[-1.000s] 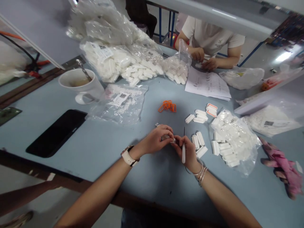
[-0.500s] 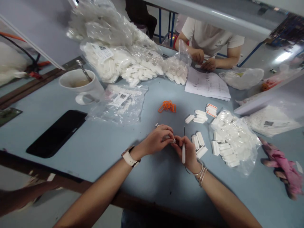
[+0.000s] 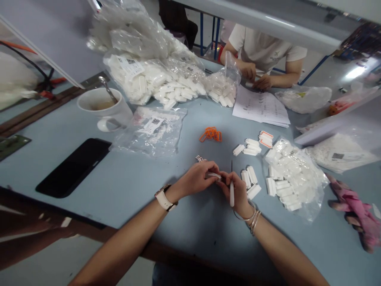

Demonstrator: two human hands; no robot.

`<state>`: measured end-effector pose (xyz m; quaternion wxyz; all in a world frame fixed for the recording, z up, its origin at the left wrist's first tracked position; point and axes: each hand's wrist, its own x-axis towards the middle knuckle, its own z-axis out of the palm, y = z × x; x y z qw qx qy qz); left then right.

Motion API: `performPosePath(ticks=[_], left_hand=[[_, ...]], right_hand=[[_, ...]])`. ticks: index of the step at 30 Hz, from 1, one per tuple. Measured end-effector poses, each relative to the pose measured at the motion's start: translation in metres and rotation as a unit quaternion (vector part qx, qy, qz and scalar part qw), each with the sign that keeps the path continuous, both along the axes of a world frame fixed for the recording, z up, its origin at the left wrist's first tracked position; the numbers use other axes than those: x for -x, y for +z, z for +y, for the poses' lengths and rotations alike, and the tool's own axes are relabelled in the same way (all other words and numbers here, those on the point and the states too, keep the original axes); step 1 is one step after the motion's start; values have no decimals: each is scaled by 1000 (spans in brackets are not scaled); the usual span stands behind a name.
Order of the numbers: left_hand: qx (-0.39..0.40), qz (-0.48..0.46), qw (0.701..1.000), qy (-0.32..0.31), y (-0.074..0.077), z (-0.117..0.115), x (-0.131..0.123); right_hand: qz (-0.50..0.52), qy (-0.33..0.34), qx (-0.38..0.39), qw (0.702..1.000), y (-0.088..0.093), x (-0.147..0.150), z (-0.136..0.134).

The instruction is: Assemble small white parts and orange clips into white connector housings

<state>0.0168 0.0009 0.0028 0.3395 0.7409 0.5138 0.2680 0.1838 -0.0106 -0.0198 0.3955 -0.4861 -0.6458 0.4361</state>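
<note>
My left hand and my right hand meet over the blue table, fingertips pinched together on a small pale part. A thin white-handled tool with a dark needle tip also lies across my right palm. A few loose white plastic pieces lie just right of my right hand. More white pieces sit farther back, beside a small heap of orange clips. A watch sits on my left wrist, bangles on my right.
A bag of white pieces lies at right, pink gloves beyond it. A black phone, a white mug with spoon and a flat clear bag are at left. Large bags and papers lie behind; another person's hands work opposite.
My hands stay pinched together on the small part, barely shifting. The view has drifted slightly.
</note>
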Motion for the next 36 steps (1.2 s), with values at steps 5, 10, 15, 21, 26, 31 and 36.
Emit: performPosePath(ticks=[5, 10, 15, 21, 26, 31, 36], left_hand=[[-3, -44, 997, 62, 3, 7, 15], [14, 82, 975, 205, 9, 18, 41], [-25, 235, 960, 150, -1, 19, 49], [-33, 288, 945, 152, -8, 17, 40], [-32, 291, 942, 163, -7, 17, 37], [-26, 303, 939, 164, -7, 18, 37], [-28, 294, 941, 165, -7, 18, 37]], right_hand=[[22, 14, 20, 999, -1, 0, 0], [22, 4, 23, 999, -1, -1, 0], [22, 6, 18, 1000, -2, 0, 1], [28, 6, 23, 999, -1, 1, 1], [22, 0, 33, 999, 0, 0, 0], [33, -7, 36, 999, -1, 0, 1], [43, -7, 30, 999, -3, -1, 1]])
